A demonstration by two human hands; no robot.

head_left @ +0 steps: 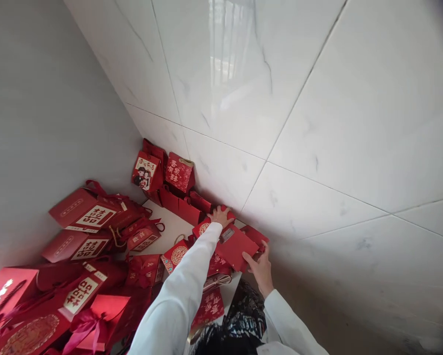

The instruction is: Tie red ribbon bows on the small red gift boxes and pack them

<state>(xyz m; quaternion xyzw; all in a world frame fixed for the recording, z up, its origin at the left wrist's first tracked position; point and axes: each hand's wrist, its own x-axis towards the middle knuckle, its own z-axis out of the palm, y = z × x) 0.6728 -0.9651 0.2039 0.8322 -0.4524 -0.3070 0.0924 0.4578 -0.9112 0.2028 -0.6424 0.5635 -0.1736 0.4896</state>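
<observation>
Hands apart, we spread our left hand (220, 216) over red packaging (232, 215) beside the wall (317, 123); our right hand (261, 270) grips a plain red box (239, 249), small label (227, 234) showing, at the white surface's (169, 222) right.

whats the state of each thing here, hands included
left hand: laid on red packaging, fingers spread
plain-faced red package: gripped at an edge; open or closed unclear
right hand: pinching that package's edge, thumb on top
couple-print box: upright, by the wall corner
pink bow: tied, on a red box
</observation>
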